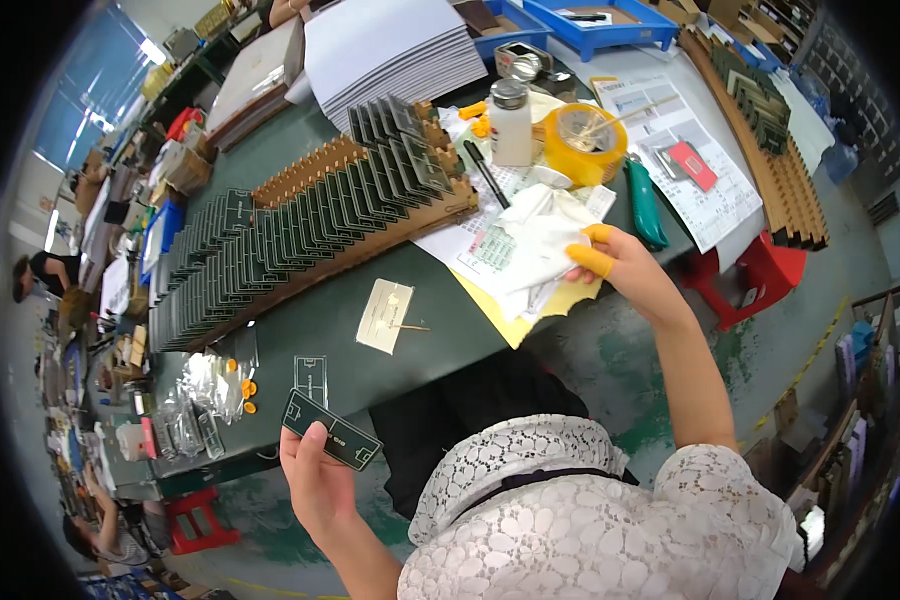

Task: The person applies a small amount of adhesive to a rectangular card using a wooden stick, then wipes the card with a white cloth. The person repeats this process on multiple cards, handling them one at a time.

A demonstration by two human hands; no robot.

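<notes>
My left hand (318, 475) grips a dark green rectangular plate (332, 430) with white line markings, thumb on its face, just off the table's front edge. Another such plate (311, 372) lies on the table right behind it. My right hand (625, 265), with yellow finger cots on its fingertips, pinches the edge of a crumpled white cloth (545, 235). The cloth lies over printed sheets and a yellow sheet (515, 330). Between my hands, a small cream card (384, 312) rests on the table with a thin wooden stick (410, 327) across it.
A long slotted rack (360, 235) full of upright green plates stands behind. Near the cloth are a black pen (485, 172), a white bottle (511, 125), a yellow tape roll (585, 145) and green-handled pliers (646, 205). Plastic bags (195, 400) and orange finger cots (249, 390) lie left.
</notes>
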